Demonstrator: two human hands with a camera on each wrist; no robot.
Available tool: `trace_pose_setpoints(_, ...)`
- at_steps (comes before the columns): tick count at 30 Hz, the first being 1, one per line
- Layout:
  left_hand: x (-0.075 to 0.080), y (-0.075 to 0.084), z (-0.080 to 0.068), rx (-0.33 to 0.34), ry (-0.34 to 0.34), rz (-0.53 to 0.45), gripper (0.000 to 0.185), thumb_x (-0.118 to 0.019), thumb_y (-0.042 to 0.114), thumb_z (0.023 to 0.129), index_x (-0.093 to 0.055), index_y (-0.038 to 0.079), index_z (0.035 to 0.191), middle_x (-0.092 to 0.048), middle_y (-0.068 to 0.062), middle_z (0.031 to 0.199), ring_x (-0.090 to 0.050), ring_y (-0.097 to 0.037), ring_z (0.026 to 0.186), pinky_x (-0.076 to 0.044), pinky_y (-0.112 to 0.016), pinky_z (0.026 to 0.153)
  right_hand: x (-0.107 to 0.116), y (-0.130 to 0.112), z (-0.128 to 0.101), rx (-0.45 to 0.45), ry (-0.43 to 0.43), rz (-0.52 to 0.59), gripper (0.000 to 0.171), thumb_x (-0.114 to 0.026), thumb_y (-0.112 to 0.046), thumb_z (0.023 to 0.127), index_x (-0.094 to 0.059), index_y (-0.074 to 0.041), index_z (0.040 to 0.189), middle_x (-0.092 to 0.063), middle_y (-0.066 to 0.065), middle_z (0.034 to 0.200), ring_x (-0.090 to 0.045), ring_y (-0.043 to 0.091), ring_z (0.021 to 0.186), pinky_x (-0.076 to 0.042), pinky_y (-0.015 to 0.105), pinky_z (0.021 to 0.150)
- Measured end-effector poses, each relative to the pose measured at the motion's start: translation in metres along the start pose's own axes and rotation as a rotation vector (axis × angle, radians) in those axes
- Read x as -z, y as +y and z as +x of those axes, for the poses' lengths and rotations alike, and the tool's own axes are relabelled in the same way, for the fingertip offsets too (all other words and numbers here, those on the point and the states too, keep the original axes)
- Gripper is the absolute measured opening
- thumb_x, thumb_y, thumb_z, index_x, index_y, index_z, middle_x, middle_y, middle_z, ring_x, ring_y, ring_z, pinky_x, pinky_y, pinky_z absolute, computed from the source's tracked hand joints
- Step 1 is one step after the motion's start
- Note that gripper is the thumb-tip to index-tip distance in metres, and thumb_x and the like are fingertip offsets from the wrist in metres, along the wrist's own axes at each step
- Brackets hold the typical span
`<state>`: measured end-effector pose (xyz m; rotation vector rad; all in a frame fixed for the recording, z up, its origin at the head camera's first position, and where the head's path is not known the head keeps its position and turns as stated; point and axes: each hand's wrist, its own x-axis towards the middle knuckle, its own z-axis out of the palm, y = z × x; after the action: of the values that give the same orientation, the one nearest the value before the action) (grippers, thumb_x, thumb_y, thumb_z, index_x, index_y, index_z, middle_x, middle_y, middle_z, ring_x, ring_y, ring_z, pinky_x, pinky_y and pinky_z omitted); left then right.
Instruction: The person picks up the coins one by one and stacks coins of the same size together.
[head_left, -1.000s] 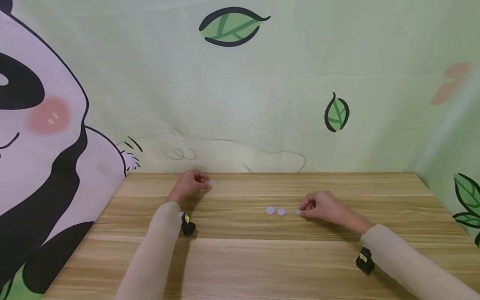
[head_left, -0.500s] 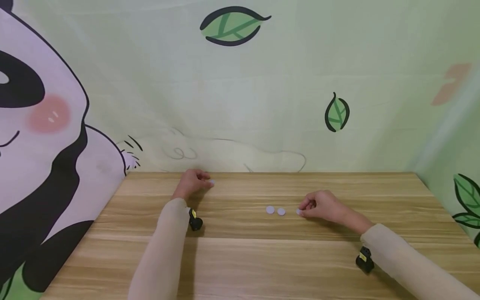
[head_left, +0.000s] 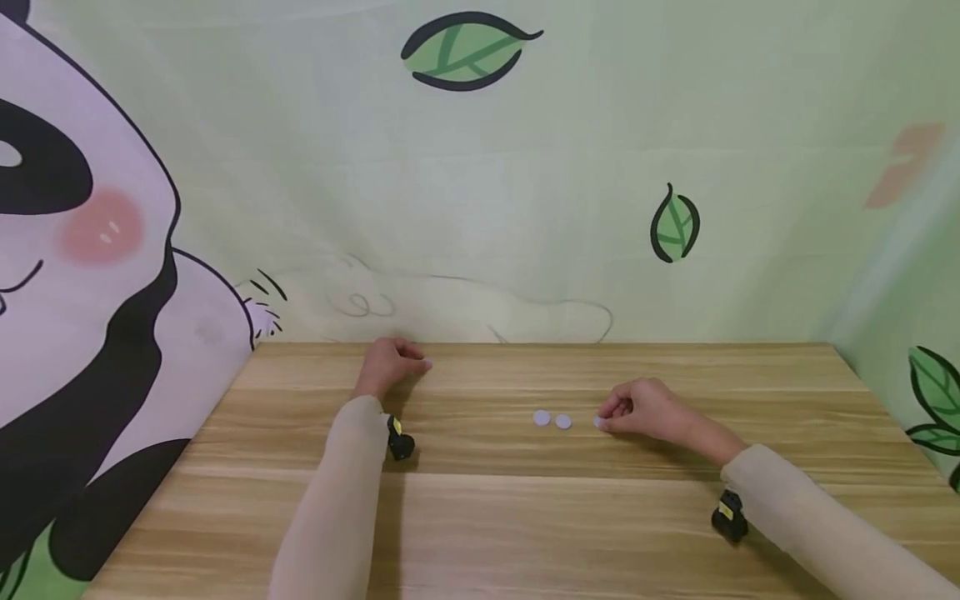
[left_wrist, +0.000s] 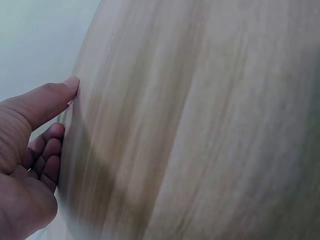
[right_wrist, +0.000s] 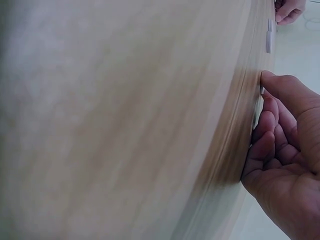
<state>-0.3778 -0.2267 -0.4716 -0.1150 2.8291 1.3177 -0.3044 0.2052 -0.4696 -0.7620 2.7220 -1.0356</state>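
Near the back edge of the table, my left hand [head_left: 384,367] pinches a small flat white disc [head_left: 428,364], mostly covered by the thumb and fingertips. My right hand [head_left: 651,408] rests low on the tabletop right of centre, its thumb and forefinger on another white disc [head_left: 597,422] that shows only in part. Two more white discs, a left one [head_left: 542,417] and a right one [head_left: 563,422], lie flat side by side just left of that hand. In the left wrist view the fingers [left_wrist: 50,150] curl close to the wood, and the disc is hidden.
The wood-grain table [head_left: 495,525] reaches back to a pale green fabric wall [head_left: 525,167] printed with leaves and a panda [head_left: 202,333]. Each wrist carries a small black camera, the left one [head_left: 401,442] and the right one [head_left: 729,518], close above the wood.
My left hand has shifted slightly right along the back edge with its disc, and the left forearm has swung rightward. The right hand and the two loose discs stay where they were.
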Motion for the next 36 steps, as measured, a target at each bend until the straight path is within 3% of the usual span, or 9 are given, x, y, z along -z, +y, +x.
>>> trace_pose_setpoints(10, 0.0065, 0.0025, -0.0002, -0.022, -0.07, 0.033, 0.027, -0.077, 0.016, 0.091, -0.075, 0.006, 0.116, -0.07, -0.015, 0.117, -0.06, -0.029, 0.107, -0.047, -0.043, 0.095, 0.0013, -0.0012, 0.0001, 0.007, 0.005, -0.008, 0.011, -0.082, -0.016, 0.085, -0.076, -0.007, 0.088, -0.067, -0.005, 0.075, -0.056, 0.006, 0.069, -0.048, 0.021, 0.062)
trace_pose_setpoints(14, 0.0089, 0.0034, -0.0012, 0.007, -0.076, 0.03, 0.033, -0.078, 0.018, 0.09, -0.072, 0.005, 0.12, -0.067, -0.015, 0.121, -0.057, -0.029, 0.107, -0.046, -0.043, 0.095, 0.0013, -0.0017, 0.0004, -0.005, 0.001, -0.008, 0.01, -0.082, -0.016, 0.086, -0.076, -0.008, 0.089, -0.067, -0.005, 0.075, -0.056, 0.007, 0.069, -0.047, 0.021, 0.061)
trace_pose_setpoints(25, 0.0009, 0.0048, -0.0051, 0.018, -0.026, 0.052, 0.025, -0.081, 0.02, 0.088, -0.072, 0.004, 0.104, -0.07, -0.013, 0.109, -0.059, -0.028, 0.102, -0.047, -0.043, 0.093, -0.0048, 0.0001, 0.0014, -0.051, -0.008, 0.001, 0.011, -0.082, -0.018, 0.087, -0.076, -0.009, 0.091, -0.066, -0.005, 0.076, -0.055, 0.011, 0.071, -0.046, 0.022, 0.061)
trace_pose_setpoints(36, 0.0058, 0.002, -0.0028, -0.006, -0.066, 0.04, 0.026, -0.077, 0.015, 0.089, -0.073, 0.004, 0.112, -0.071, -0.012, 0.109, -0.061, -0.026, 0.098, -0.048, -0.039, 0.088, -0.004, -0.003, -0.0002, -0.048, 0.015, 0.001, 0.01, -0.082, -0.016, 0.086, -0.076, -0.009, 0.089, -0.065, -0.005, 0.075, -0.055, 0.011, 0.07, -0.046, 0.022, 0.061)
